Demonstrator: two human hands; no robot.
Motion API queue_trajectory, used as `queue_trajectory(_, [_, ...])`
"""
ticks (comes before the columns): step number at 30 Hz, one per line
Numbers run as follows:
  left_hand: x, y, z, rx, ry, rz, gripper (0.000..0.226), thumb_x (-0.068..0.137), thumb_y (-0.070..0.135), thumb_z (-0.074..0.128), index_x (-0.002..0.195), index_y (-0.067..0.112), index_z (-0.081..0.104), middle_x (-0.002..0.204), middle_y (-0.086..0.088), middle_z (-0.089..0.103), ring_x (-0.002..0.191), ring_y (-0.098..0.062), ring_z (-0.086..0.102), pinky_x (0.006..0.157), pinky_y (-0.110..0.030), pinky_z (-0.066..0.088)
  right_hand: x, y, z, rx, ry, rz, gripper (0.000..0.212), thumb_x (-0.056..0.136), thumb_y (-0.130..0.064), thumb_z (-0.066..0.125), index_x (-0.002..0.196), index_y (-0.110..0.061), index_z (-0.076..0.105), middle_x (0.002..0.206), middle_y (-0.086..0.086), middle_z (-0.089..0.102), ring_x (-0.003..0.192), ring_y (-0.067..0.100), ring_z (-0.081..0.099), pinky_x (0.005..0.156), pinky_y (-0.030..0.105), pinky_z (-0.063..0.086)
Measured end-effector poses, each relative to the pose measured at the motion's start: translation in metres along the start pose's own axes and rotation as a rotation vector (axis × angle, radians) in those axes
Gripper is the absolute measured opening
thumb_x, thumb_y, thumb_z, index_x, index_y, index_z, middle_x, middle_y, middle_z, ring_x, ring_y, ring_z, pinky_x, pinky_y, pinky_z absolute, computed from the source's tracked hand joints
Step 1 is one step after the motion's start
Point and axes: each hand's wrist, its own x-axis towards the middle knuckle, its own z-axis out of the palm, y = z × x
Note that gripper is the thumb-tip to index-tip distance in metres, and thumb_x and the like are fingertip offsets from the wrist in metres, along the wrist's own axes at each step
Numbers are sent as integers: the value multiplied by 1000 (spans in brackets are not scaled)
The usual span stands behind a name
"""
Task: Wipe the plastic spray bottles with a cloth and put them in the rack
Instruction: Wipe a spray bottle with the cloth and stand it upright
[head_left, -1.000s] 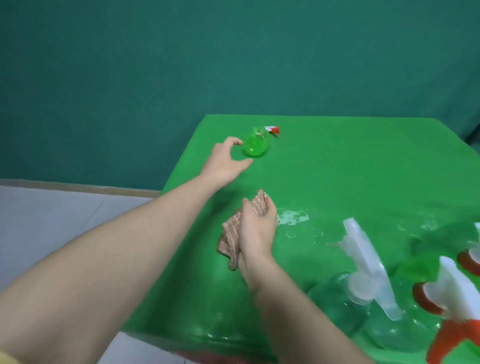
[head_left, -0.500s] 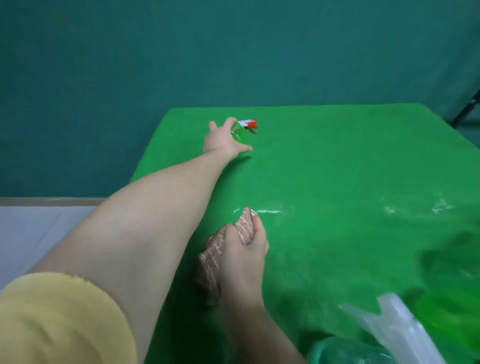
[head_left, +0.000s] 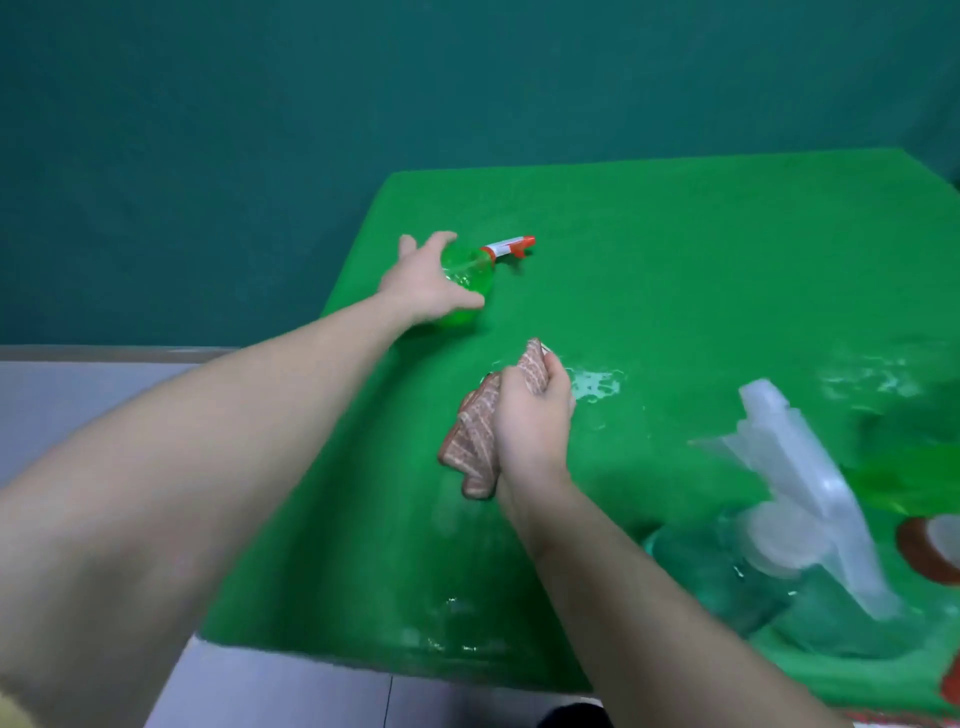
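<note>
A green spray bottle with a white and orange nozzle lies on its side near the far left of the green table. My left hand reaches over it, with fingers and thumb curled round its body. My right hand is closer to me, in the middle of the table, gripping a folded brown patterned cloth that hangs out below the fist. A clear spray bottle with a whitish trigger head stands at the near right.
Wet patches glisten on the table just right of the cloth. More bottles with orange and white heads crowd the right edge of the view, blurred. The table's left edge drops to a grey floor.
My left hand has closed round the green bottle, which now shows more of its body and nozzle. My right hand keeps hold of the cloth. The view has shifted.
</note>
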Motion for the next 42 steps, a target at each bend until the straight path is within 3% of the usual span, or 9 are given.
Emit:
queue_trajectory(3, [-42,-17,-16,35,-74,-58,97,78,37,84,159,24,31,156,-15,22,128,-34,53,110,-37,44,-21,2,-4,-4,-27,-10,65,91,-28,53,153,-32,35,146,5,43,110,27,62,93,45,56])
queue_trajectory(7, [-98,-26,-33,208,-182,-151,98,80,33,84,158,19,25,161,-20,19,138,-40,43,115,-43,38,-47,7,-22,-45,-108,-31,58,100,-19,48,156,-28,33,146,-2,40,87,1,54,50,3,43])
queue_trajectory(15, [-193,-29,-20,234,-101,-201,103,83,41,82,152,9,13,141,-16,55,118,-34,60,89,-39,48,-99,24,-49,-85,-205,-52,61,81,-31,51,141,-38,43,128,7,61,103,29,67,95,53,55])
queue_trajectory(21, [-238,-30,-11,200,6,-175,98,73,49,88,144,20,28,120,-9,65,99,-30,68,76,-38,55,-117,23,-78,-154,-275,-89,56,88,-27,52,143,-30,45,126,10,64,100,27,68,95,52,56])
queue_trajectory(26, [-278,-21,-11,213,-62,-152,104,77,44,86,158,23,24,161,-14,27,129,-35,54,105,-46,49,-127,19,-95,-226,-289,-195,56,86,-31,48,142,-29,51,131,12,61,104,27,67,96,50,55])
queue_trajectory(31, [-301,-18,-6,301,-4,-118,93,76,47,84,148,23,31,155,-12,29,98,-28,65,68,-35,52,-127,17,-100,-270,-288,-279,24,97,-32,41,97,-50,58,125,18,64,93,22,59,98,50,51])
queue_trajectory(35, [-313,-24,-1,377,27,-65,86,75,47,84,140,23,34,128,-6,50,78,-19,63,55,-32,50,-106,19,-101,-218,-238,-303,61,78,-61,44,127,-30,62,137,15,58,119,34,63,109,55,44])
queue_trajectory(39, [-315,-29,-2,299,71,-36,82,75,41,85,139,24,36,115,-1,53,77,-16,61,59,-33,50,-117,-1,-106,-319,-243,-487,45,106,-30,44,149,-18,45,148,4,37,123,7,47,117,29,29])
queue_trajectory(42, [-315,-34,-3,276,102,-23,79,76,43,82,140,25,40,113,3,54,79,-14,61,62,-32,50,-106,-9,-103,-308,-185,-601,40,107,-24,44,146,-18,45,145,5,43,121,7,47,117,33,35])
